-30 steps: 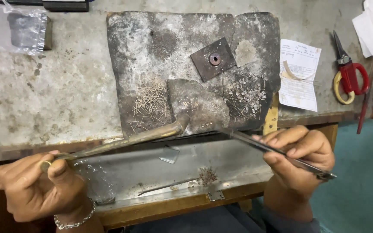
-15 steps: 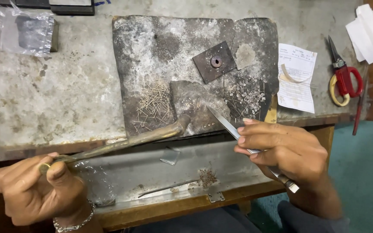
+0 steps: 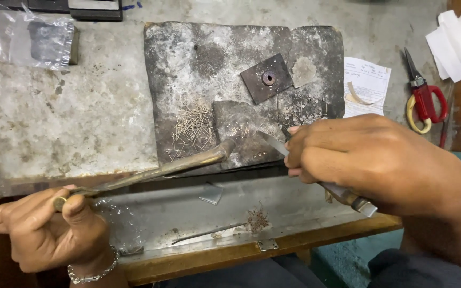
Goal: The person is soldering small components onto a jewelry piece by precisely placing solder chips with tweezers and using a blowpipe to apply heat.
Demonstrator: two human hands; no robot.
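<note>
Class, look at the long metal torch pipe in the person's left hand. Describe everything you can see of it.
The torch pipe is a long, thin tube of tarnished, brass-like metal. The left hand grips its near end, thumb on top. It slopes up to the right across the bench edge, thickening toward a bent nozzle. That tip rests at the small grey slab on the scorched soldering block, near a pile of fine wire bits. No flame shows.

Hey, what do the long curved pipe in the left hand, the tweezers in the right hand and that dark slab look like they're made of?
The pipe looks like brass, dull yellow-brown and tarnished. The tweezers look like steel, grey with a pale sheen. The slab seems a charred, ashy fire block, mottled black and grey; its exact material is unclear.
</note>
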